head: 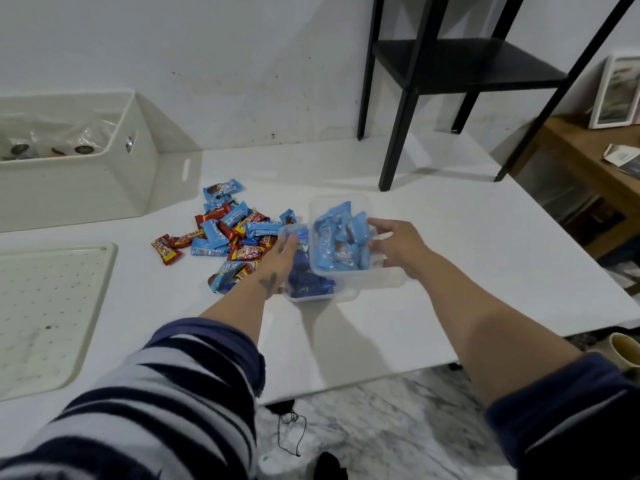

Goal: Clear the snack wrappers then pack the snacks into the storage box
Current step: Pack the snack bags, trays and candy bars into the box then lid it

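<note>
Clear plastic made up two tubs near the middle of the white table (450, 271). One tub (341, 233), packed with light-blue snacks (337, 237), was tilted and overlapped the near-left tub (311, 275), which held dark-blue snacks (308, 282). How many packs sat in either tub could not be counted.

Both bare hands were on them. The right hand (398, 245), at 3 o'clock from the upper tub, had its fingers curled over that tub's right rim, gripping it. The left hand (280, 258), at 9 o'clock, lay with fingers nearly straight against the left edge of the lower tub; whether it actually gripped the rim could not be told. Both striped sleeves were pushed up off the forearms.

At 10 o'clock from the tubs lay one loose pile (228, 230) of wrapped snacks, red ones and light-blue ones mixed and overlapping, too tangled for an exact count, with one red pack (166, 249) a little apart at its left end.

Further out at 10 o'clock stood one white bin (114, 174) against the wall, with clear bags inside. One perforated tray (52, 306) lay at 8 o'clock. One black stand (460, 74) rose at 1 o'clock, and one cup (623, 351) showed past the table's edge at 4 o'clock.
</note>
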### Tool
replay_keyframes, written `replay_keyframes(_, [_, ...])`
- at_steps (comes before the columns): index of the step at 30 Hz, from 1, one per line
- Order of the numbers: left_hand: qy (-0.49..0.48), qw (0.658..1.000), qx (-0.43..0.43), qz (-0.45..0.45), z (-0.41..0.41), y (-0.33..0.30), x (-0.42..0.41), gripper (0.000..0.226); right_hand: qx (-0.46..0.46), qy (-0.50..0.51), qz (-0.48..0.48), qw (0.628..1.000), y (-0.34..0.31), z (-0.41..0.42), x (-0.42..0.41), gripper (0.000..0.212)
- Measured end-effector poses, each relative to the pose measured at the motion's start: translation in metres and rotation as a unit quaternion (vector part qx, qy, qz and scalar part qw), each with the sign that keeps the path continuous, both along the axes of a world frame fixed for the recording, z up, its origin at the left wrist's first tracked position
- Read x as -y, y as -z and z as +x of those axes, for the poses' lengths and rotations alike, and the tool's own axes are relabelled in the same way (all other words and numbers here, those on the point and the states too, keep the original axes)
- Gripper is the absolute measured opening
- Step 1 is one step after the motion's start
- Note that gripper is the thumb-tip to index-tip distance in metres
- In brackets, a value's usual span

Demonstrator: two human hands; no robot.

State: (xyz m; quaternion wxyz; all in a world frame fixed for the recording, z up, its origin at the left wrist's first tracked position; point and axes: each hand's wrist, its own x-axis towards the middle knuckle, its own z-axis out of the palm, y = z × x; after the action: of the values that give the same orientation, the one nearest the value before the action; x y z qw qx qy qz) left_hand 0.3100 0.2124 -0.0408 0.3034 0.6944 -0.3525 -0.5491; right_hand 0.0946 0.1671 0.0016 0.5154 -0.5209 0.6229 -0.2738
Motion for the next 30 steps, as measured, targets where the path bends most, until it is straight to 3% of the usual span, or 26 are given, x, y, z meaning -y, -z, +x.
replay_keyframes(6, [0.007, 0.999, -0.048, -0.005, 0.005, -0.005, -0.004, 0.073, -0.001, -0.041, 0.023, 0.999, 0.014, 0.038, -0.014, 0.055])
replay_keyframes(10, [-0.003, 0.999, -0.031, -0.02, 0.009, -0.002, -0.007, 0.085, -0.032, -0.073, 0.006, 0.997, 0.019, 0.043, -0.012, 0.056])
replay_keyframes(17, [0.0, 0.998, -0.041, -0.049, 0.01, 0.004, -0.004, 0.074, 0.009, -0.088, 0.073, 0.993, 0.019, 0.057, -0.012, 0.07])
replay_keyframes(23, [0.008, 0.996, 0.002, -0.094, 0.021, -0.009, 0.001, 0.076, -0.018, -0.1, 0.038, 0.994, 0.008, 0.076, -0.001, 0.087])
replay_keyframes(30, [-0.019, 0.988, 0.036, -0.148, 0.101, -0.067, 0.028, 0.096, -0.041, -0.122, -0.03, 0.991, -0.053, 0.157, 0.033, 0.089])
